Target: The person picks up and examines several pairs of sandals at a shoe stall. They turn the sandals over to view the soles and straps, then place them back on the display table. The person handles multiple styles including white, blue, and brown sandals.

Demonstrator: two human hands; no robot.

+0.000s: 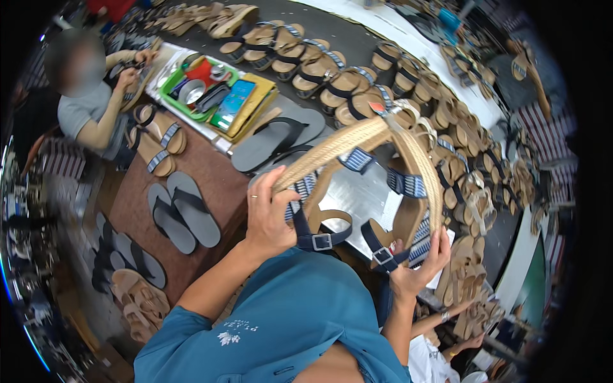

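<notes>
A long dark work table (357, 38) runs from far left to far right, crowded with rows of tan sandals with striped straps (332, 76). On the brown surface (211, 172) at near left lie grey foam soles (185, 214), and beyond them a green tray (167, 89) of small items sits beside a seated person in a grey shirt (80, 108), who works on something at the far left.

Near centre, the person in a blue shirt holds up two woven-edged sandals. The left sandal (332, 148) has its long axis running from near left up to far right, its rope-wrapped sole edge facing the camera. The right sandal (426, 172) runs from the far end steeply down towards the near right. Their far tips meet at the top, forming an arch. Navy buckled straps (322, 239) and blue-and-white striped straps (408, 184) hang below the soles.

The left hand (271, 214) rises from a bare forearm, palm away, fingers curled tightly round the near end of the left sandal, with the sole edge crossing over the fingertips. The right hand (421, 262) reaches upward, thumb and fingers pinched narrowly on the near end of the right sandal, the sole standing above the fingertips.
</notes>
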